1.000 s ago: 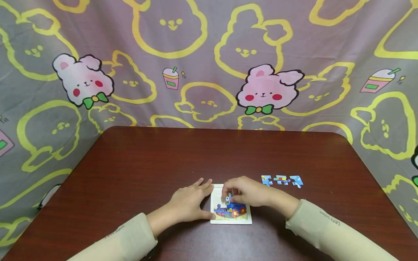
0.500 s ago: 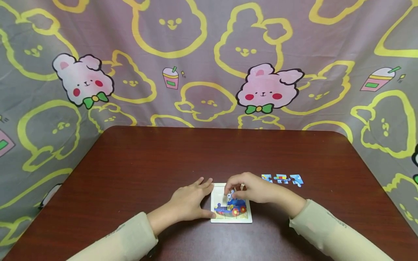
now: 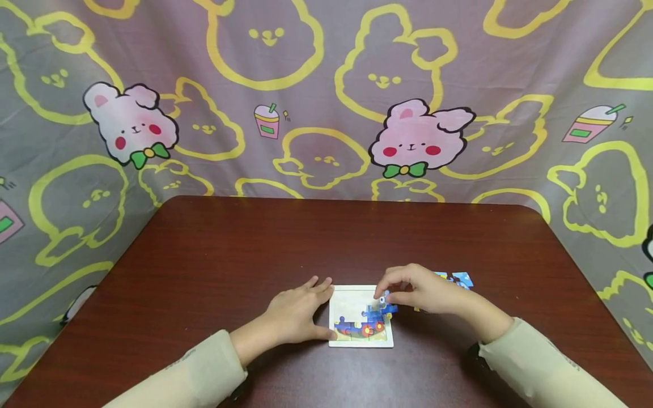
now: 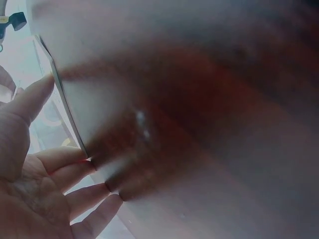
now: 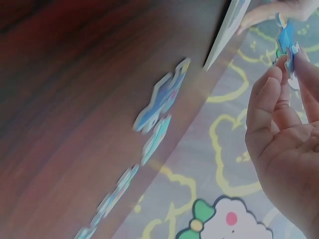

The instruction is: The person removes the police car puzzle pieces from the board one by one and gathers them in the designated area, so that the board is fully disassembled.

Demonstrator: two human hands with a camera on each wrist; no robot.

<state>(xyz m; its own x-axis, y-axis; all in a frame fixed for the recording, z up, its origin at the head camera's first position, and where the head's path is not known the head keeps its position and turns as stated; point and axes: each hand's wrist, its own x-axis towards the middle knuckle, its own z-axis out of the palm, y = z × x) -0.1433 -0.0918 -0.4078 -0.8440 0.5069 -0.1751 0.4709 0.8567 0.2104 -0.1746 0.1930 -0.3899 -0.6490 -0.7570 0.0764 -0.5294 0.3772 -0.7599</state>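
Note:
My right hand (image 3: 420, 289) pinches a blue jigsaw piece (image 3: 390, 309) between thumb and fingers, at the right side of a pale puzzle tray (image 3: 352, 303). In the right wrist view the held piece (image 5: 285, 40) stands up from the fingertips. Joined pieces (image 3: 367, 330) with red wheels and a blue vehicle body fill the tray's near rows. My left hand (image 3: 293, 314) lies against the tray's left edge, fingers spread and thumb at the near left corner. In the left wrist view, the fingertips of the left hand (image 4: 45, 184) touch along the tray's edge.
Several loose blue puzzle pieces (image 3: 463, 279) lie on the brown table (image 3: 255, 243) right of the tray, partly hidden by the right hand. The right wrist view shows them in a row, one piece (image 5: 162, 97) nearest the tray. A patterned curtain (image 3: 326, 102) stands behind the table.
My right hand has shifted right with the blue piece, from over the tray's middle to its right edge, covering some loose pieces. The left hand stays in place.

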